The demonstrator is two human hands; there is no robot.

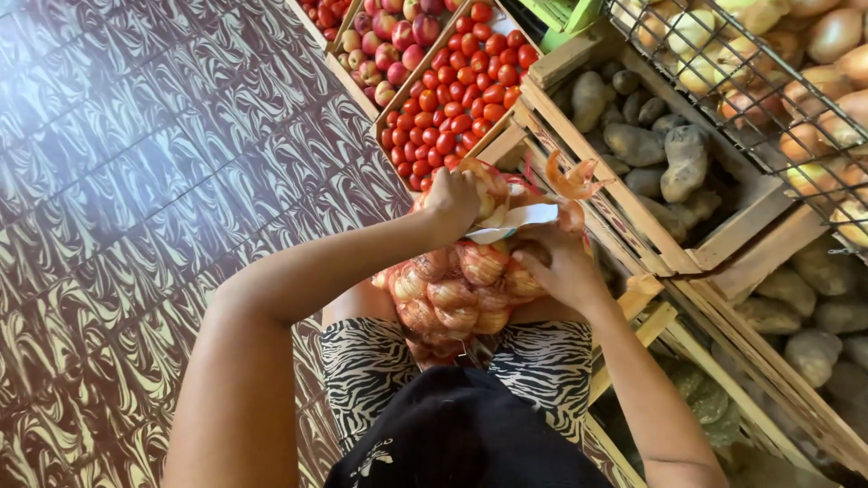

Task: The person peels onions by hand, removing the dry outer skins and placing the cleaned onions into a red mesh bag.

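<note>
Net sack of onions (457,294), head view: propped on lap, against wooden crate of potatoes (646,163). Left hand (452,201) fingers closed on sack's top. Right hand (565,267) curled around sack's neck beside white tag (524,220). Crate of tomatoes (457,90) just beyond.

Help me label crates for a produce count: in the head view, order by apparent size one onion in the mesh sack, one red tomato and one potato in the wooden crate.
1. potato
2. onion; the mesh sack is nearer the camera, so this is unsure
3. red tomato, clearly smallest
</note>
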